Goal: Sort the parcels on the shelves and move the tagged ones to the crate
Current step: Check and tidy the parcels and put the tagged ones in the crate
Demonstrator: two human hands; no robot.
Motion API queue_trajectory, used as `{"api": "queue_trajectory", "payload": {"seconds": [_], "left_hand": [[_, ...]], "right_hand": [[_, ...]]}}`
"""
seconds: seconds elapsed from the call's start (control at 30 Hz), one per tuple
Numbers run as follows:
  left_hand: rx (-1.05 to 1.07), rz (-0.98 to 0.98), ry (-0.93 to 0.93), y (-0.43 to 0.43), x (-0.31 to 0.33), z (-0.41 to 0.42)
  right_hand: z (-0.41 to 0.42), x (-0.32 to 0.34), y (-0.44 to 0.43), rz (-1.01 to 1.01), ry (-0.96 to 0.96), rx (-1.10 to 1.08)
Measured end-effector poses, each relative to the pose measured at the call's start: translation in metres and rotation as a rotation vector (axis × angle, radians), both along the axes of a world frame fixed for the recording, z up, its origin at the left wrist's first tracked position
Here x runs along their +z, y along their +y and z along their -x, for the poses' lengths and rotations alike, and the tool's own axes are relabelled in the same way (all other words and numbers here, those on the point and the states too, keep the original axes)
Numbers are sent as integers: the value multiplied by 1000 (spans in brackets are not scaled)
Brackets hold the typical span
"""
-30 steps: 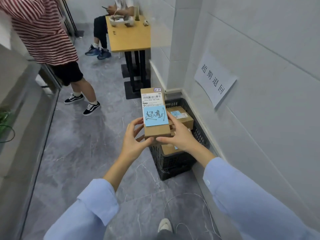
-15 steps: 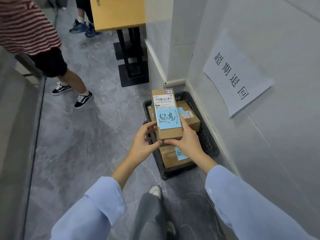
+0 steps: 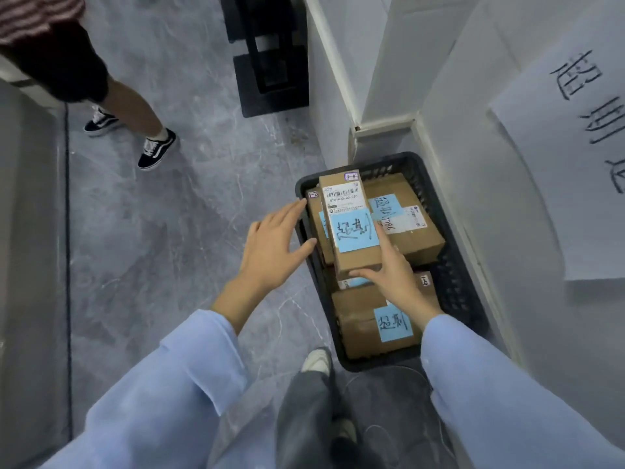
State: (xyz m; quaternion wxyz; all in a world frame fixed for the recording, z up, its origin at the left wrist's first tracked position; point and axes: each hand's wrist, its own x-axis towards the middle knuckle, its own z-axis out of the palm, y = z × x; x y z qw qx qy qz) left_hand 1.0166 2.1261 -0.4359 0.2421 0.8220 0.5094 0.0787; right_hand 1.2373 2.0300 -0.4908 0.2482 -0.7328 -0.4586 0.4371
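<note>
A black mesh crate [image 3: 455,279] stands on the floor against the right wall. Inside lie several brown parcels with blue tags, among them one at the back right [image 3: 417,240] and one at the near end [image 3: 360,328]. On top of them sits a long brown parcel [image 3: 351,231] with a barcode label and a blue handwritten tag. My right hand [image 3: 395,279] holds its near right corner, thumb along the near end and fingers up the right side. My left hand [image 3: 274,248] hovers open just left of the crate's rim, off the parcel.
Above the crate, a white paper sign [image 3: 575,157] hangs on the wall. Another person in black sneakers [image 3: 157,148] stands on the grey floor at the upper left. A black table base [image 3: 270,62] is behind the crate. My own shoe [image 3: 316,360] is beside the crate's near end.
The long parcel has come down from in front of me onto the parcels in the crate. My left hand has let go of it and opened; my right hand stays on it.
</note>
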Motion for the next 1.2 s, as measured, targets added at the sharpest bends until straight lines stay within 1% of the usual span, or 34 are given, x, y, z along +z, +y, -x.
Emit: {"api": "queue_trajectory", "payload": {"seconds": [0.07,0.17,0.3,0.43,0.53,0.67,0.8,1.03,1.2], "left_hand": [[31,-14,38,9,-13,1],[70,16,72,14,-30,1],[78,57,77,10,-47,-1],[71,64,99,6,-55,1],[77,72,126,3,-56,2],[84,77,149,-7,-48,1],[95,59,146,-21,-28,2],[141,-14,158,-60,30,9],[182,-63,181,-94,73,19]], "right_hand": [[3,-22,7,29,-14,19],[7,-51,16,67,-27,15],[4,-79,27,86,8,10],[2,-90,34,93,9,18],[1,-87,34,95,-28,31],[-2,-69,30,108,-110,88],[-9,-38,24,134,-224,169],[-9,42,5,36,-448,296],[2,96,-17,-17,-507,349]]}}
